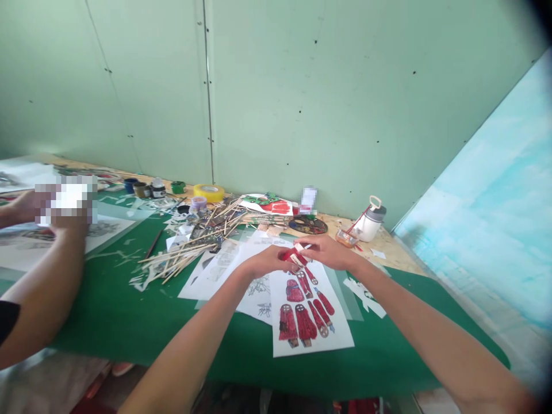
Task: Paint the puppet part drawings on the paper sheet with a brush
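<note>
Above the upper part of a printed sheet (282, 343), both hands meet at a small red-and-white object (294, 258), which looks like a box or packet. My left hand (269, 260) grips its left side. The fingers of my right hand (330, 252) are closed at its whitish upper right end; part of the object is hidden behind them. The sheet shows red-coloured figure parts (306, 322) with wheel-like round joints. Under and left of it lie more sheets with grey line drawings (259, 287).
Thin wooden sticks (185, 256) are heaped left of the papers. Paint jars (157, 188), yellow tape (209, 192), a dark palette (308, 224), a brush cup (347, 237) and a white bottle (371, 223) line the back. Paper scraps (366, 296) lie right. A co-worker's arms (64, 270) reach in at left.
</note>
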{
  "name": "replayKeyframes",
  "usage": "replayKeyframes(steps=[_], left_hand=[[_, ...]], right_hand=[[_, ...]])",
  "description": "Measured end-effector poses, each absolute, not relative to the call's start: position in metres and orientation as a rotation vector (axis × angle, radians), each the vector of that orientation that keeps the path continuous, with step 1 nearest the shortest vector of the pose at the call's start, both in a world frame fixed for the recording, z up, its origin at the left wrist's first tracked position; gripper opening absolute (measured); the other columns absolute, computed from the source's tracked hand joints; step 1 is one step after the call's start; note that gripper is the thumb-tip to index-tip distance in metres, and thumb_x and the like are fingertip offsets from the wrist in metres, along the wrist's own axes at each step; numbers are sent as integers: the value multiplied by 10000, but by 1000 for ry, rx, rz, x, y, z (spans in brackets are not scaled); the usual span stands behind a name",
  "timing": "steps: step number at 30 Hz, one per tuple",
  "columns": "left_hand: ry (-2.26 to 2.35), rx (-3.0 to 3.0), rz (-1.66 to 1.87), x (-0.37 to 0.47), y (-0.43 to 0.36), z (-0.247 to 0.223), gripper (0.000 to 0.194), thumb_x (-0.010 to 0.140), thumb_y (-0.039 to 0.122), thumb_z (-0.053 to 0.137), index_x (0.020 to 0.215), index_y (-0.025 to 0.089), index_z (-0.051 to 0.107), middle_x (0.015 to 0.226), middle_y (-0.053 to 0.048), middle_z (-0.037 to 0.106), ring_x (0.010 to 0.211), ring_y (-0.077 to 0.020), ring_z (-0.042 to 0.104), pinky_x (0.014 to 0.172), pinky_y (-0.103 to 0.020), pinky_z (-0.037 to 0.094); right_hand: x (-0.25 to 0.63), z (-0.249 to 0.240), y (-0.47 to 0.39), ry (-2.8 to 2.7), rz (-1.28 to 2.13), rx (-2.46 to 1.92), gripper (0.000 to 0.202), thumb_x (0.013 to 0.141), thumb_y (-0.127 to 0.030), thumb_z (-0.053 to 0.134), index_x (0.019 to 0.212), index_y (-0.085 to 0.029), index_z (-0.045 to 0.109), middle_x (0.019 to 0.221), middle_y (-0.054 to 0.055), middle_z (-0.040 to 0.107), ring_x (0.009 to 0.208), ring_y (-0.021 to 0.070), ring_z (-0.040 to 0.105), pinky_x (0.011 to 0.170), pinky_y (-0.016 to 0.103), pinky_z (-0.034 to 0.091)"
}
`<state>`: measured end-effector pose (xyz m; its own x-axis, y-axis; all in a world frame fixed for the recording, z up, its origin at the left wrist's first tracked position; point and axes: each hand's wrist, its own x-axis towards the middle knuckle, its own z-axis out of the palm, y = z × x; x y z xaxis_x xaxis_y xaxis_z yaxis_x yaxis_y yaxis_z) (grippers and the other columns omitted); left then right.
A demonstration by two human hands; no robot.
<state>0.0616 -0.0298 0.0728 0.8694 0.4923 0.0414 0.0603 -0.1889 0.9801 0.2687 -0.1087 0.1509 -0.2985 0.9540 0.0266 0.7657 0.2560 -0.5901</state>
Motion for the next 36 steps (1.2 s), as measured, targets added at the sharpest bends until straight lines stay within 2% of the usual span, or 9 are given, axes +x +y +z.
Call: replayKeyframes(steps=[7, 10, 12, 17, 20, 24, 26, 29, 36], left_hand=[[484, 1815, 443, 66, -35, 78, 436, 750, 475, 728, 1053, 163, 716, 934, -55, 735, 866, -199, 669, 807, -332, 537], [641, 1938, 526, 72, -40, 76, 400, 743, 460, 737, 1015, 169, 700, 864, -26, 709, 789, -197, 639, 726, -316, 499], [745, 2021, 582, 78, -44, 72, 356, 741, 424, 733, 990, 174, 685, 835, -19, 693, 758, -204, 627, 705, -321, 481], [878, 2218, 721, 93, -50, 65, 350, 742, 229, 674, 1084, 168, 639, 997, -96, 696, 964, -290, 642, 878, -404, 482], [894, 2290, 756, 101, -48, 62, 403, 741, 197, 678, 1138, 167, 615, 1071, -131, 684, 1073, -326, 623, 956, -435, 468], [897, 2317, 769, 105, -43, 57, 394, 752, 229, 698, 1135, 196, 610, 1043, -106, 688, 1069, -320, 634, 950, -430, 485], [900, 2309, 772, 104, -39, 55, 375, 769, 259, 692, 1131, 203, 613, 1032, -93, 695, 1037, -308, 646, 922, -423, 499], [909, 2289, 781, 102, -34, 53, 370, 773, 276, 692, 1128, 197, 623, 1030, -86, 708, 997, -297, 664, 883, -414, 517], [950, 2207, 856, 102, -15, 35, 513, 770, 316, 743, 1247, 200, 594, 1165, -98, 712, 1096, -296, 671, 960, -437, 535]], right_hand=[[268, 154, -111, -2171, 612, -1577, 411, 957, -381, 568, 1302, -210, 713, 1355, 92, 714, 1166, 267, 689, 1017, 406, 527], [264, 153, -108, -2097, 591, -1692, 367, 956, -368, 553, 1219, -190, 737, 1254, 98, 756, 1082, 262, 691, 962, 386, 517], [263, 149, -103, -2058, 609, -1730, 316, 957, -357, 528, 1078, -175, 758, 1103, 85, 785, 960, 236, 687, 870, 350, 516], [266, 138, -89, -1947, 670, -1801, 332, 942, -354, 495, 733, -172, 677, 704, 33, 696, 655, 165, 593, 599, 269, 446], [270, 133, -83, -1857, 702, -1831, 310, 917, -349, 517, 686, -179, 634, 624, 11, 634, 580, 143, 556, 529, 247, 416], [273, 125, -80, -1779, 674, -1845, 330, 909, -361, 531, 645, -180, 609, 593, 6, 603, 575, 136, 535, 510, 232, 411], [275, 121, -80, -1765, 649, -1833, 352, 920, -387, 525, 662, -173, 632, 616, 10, 613, 596, 134, 534, 514, 225, 413], [279, 115, -80, -1775, 655, -1784, 325, 924, -411, 536, 838, -159, 721, 745, 12, 686, 664, 137, 579, 561, 223, 453], [279, 108, -66, -1831, 617, -1757, 377, 848, -360, 677, 1160, -159, 744, 1070, 67, 775, 894, 195, 694, 743, 272, 543]])
